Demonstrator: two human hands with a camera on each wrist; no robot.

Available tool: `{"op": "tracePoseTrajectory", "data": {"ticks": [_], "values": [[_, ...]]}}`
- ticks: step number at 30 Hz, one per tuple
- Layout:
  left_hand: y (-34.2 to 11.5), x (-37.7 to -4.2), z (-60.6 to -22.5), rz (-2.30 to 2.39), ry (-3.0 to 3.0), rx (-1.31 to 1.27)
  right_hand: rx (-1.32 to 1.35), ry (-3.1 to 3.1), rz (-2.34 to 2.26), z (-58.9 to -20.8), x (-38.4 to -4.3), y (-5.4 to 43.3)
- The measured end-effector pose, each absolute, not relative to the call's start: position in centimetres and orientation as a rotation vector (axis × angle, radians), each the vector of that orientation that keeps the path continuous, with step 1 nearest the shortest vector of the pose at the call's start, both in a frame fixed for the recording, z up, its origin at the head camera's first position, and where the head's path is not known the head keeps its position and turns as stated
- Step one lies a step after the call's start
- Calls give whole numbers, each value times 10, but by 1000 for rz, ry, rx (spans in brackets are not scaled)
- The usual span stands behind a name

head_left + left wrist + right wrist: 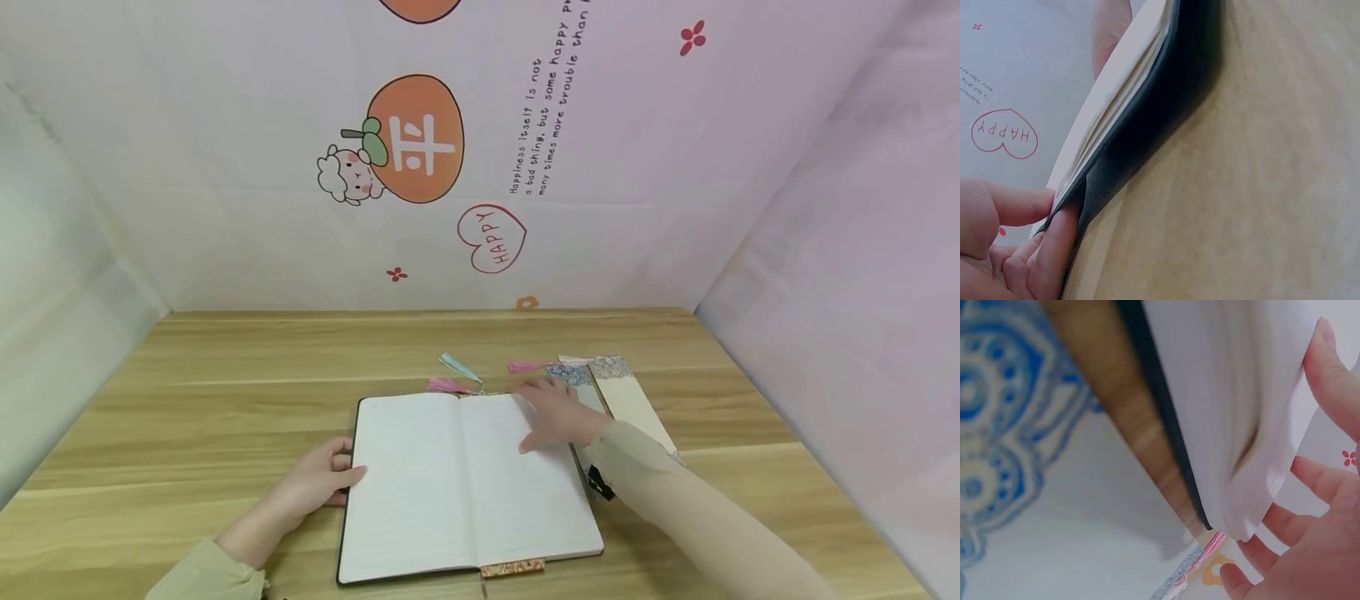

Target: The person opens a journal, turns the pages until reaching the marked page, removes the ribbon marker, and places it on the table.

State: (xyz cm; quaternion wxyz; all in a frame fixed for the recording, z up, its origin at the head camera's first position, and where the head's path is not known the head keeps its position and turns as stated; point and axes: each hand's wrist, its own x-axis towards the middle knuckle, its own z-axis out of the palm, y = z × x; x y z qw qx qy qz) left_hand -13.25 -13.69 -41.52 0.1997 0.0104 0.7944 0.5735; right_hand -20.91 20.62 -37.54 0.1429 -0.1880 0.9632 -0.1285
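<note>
An open notebook with lined white pages and a dark cover lies on the wooden table. My left hand grips its left edge, thumb on the page and fingers under the cover; the left wrist view shows this pinch on the dark cover. Over the upper right corner of the right page, my right hand spreads its fingers, which touch the pages without curling round them. A blue tassel and a pink tassel stick out at the spine's top. A patterned strip pokes out below.
Right of the notebook lie a cream bookmark with a lacy end and a grey-blue one, partly under my right arm. Another pink tassel lies beside them. A black clip-like piece shows near the sleeve. Printed cloth walls the table.
</note>
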Motion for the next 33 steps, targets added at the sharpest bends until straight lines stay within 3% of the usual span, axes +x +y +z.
{"op": "tracePoseTrajectory", "data": {"ticks": [15,33], "values": [[-140,-134,-417,1599,2208,67,-473,2815,-247,-375,-207,199],[-138,-133,-414,1591,2206,37,-864,2816,-497,-371,-181,212]]}}
